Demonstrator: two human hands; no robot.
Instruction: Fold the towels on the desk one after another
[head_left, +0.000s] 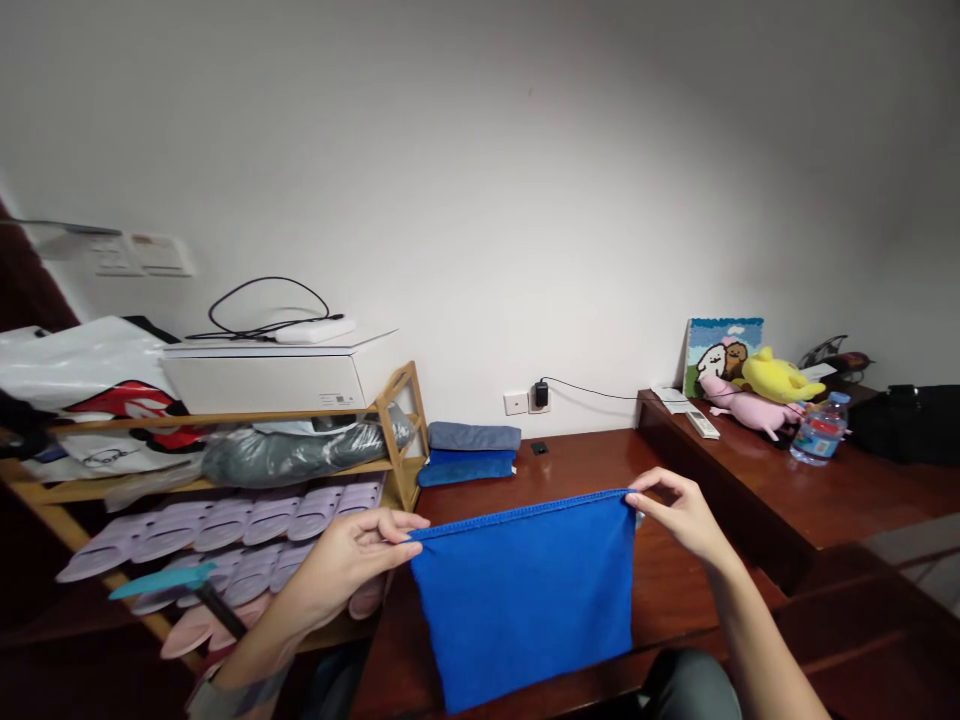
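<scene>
A blue cloth (529, 600) with a stitched top edge hangs stretched between my two hands, above the front of the dark red wooden table (592, 465). My left hand (367, 545) pinches its upper left corner between thumb and fingers. At the upper right corner, my right hand (675, 505) holds the edge in the same kind of pinch. The cloth's lower edge reaches down near the table's front edge. Behind it, against the wall, lie folded cloths: a grey-blue one (474, 437) on top and a blue one (465, 470) beneath.
To the left stands a wooden rack (397, 440) holding lilac slippers (277, 515), a white box (270, 380) and bags. A raised ledge on the right carries a pink plush toy (750, 405), a yellow plush toy (776, 378), a water bottle (820, 430) and a remote (703, 425).
</scene>
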